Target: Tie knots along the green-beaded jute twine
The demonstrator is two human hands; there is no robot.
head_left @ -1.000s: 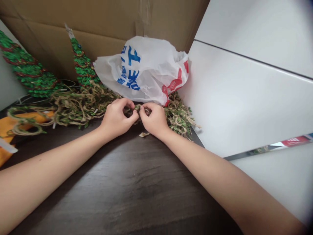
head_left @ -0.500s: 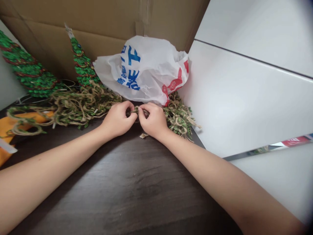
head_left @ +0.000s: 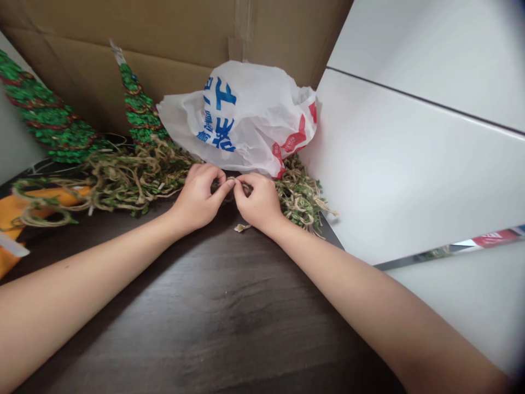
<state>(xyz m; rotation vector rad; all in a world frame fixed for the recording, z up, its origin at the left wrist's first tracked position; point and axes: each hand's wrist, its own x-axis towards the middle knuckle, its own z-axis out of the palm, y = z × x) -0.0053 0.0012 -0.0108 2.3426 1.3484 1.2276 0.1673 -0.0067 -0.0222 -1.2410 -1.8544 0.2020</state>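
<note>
Between the fingertips of both hands runs a short stretch of leafy twine (head_left: 231, 178), brown with bits of green. My left hand (head_left: 202, 196) pinches it from one side, thumb against the fingers. My right hand (head_left: 257, 200) pinches it from the other side, and the two thumbs almost meet. A tangled heap of leafy twine garland (head_left: 137, 178) lies to the left of the hands, and more garland (head_left: 301, 194) lies to the right. Part of the held piece is hidden behind the fingers. A small pale scrap (head_left: 241, 227) sits just below my right hand.
A crumpled white plastic bag (head_left: 254, 115) with blue and red print rests behind the hands. Two green tinsel trees (head_left: 139, 109) stand at the left before a cardboard box (head_left: 176, 33). An orange item (head_left: 16, 210) lies on the dark wooden surface (head_left: 213, 323); white panels (head_left: 410, 164) border the right.
My left hand has shifted slightly, bringing its thumb tip up and closer to my right thumb. Less of the twine shows between them. My right hand is nearly still.
</note>
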